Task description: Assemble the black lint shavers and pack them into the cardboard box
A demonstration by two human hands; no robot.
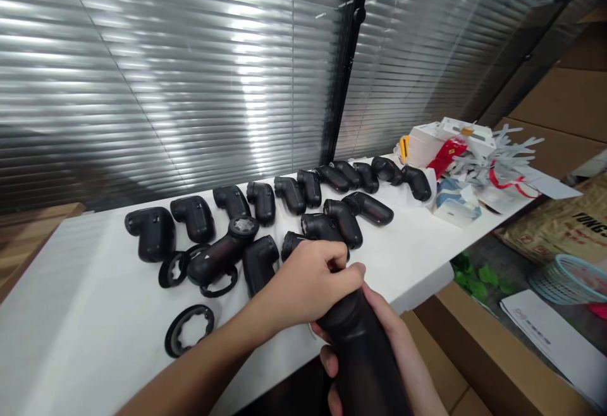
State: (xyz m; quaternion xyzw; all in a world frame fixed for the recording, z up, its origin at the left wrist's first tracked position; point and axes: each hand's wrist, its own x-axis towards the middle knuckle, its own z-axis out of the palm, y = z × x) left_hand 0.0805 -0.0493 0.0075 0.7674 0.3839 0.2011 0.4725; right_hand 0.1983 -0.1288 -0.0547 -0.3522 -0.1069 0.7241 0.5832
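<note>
A large black angled handheld device point(365, 359) is tilted in front of me, beyond the table's near edge. My right hand point(389, 315) wraps round its body from beneath and the right side, fingertips showing on the left. On the device's upper end, my left hand point(308, 277) is closed, with thumb and fingers curled; what lies under those fingertips is hidden. Close to my left forearm, a black ring with a scalloped inner edge point(190, 330) lies on the white table point(118, 353). Another similar device point(222, 251) rests on more black rings point(172, 269).
Several black devices point(152, 232) stand or lie in rows along the table's back. At the right end are white boxes point(467, 134), a red packet point(446, 158), a yellow cutter point(404, 148) and grey strips point(512, 150). Cardboard boxes point(478, 353) and a blue basket point(564, 283) sit below.
</note>
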